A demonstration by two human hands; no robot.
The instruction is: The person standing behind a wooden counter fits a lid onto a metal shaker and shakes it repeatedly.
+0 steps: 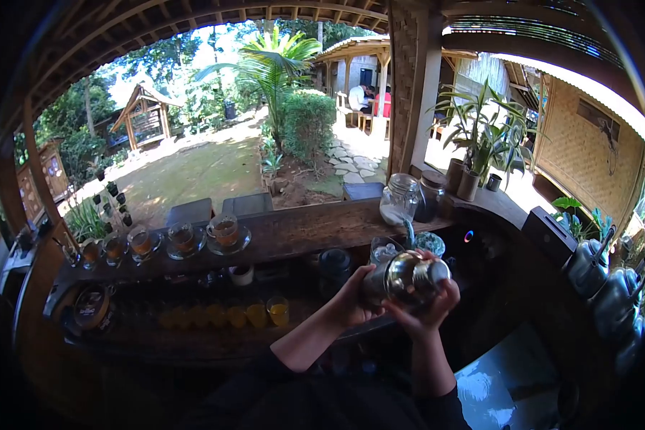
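Both my hands grip a shiny metal cocktail shaker (pixel 403 278), tilted nearly on its side above the counter. My left hand (pixel 354 299) wraps round the wider body on the left. Fingers of my right hand (pixel 431 309) close round the narrower cap end on the right. Just behind the shaker stand a clear glass (pixel 384 249) and a pale patterned cup (pixel 430 245), both partly hidden. A lidded glass jar with white contents (pixel 398 201) stands on the ledge beyond, beside a darker jar (pixel 431 196).
Several glass cups of brown drink on saucers (pixel 223 231) line the wooden ledge (pixel 301 228). Below are several small glasses of orange drink (pixel 277 312). Metal kettles (pixel 589 266) stand at right, near a potted plant (pixel 484 129). A person (pixel 360 96) sits far back.
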